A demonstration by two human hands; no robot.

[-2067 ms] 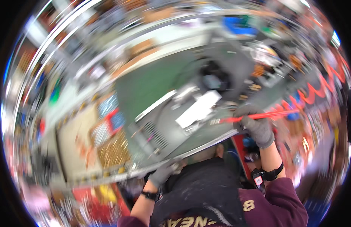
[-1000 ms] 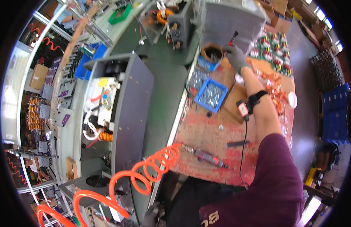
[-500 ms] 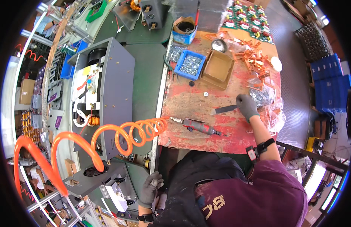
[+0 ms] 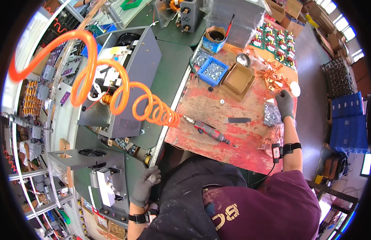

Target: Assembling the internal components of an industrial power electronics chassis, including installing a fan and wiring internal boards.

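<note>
Here, the right grip [image 4: 285,105] half-curls beside orange metal pieces [image 4: 273,83].

Large cream lettering [image 4: 225,217] standing out on maroon shirt [image 4: 275,196], running aslant. Small pale marks showing on stacked blue containers [image 4: 349,140] at far right, proving too small to read. Purple labels [image 4: 64,98] sitting on grey metal parts at left, showing no legible print.

Maroon top [image 4: 269,202] with pale lettering [image 4: 225,217], dark outer cloth [image 4: 197,190] — grey gloves [image 4: 285,105], black wrist straps [image 4: 292,148], a cabled device [image 4: 276,152].
</note>
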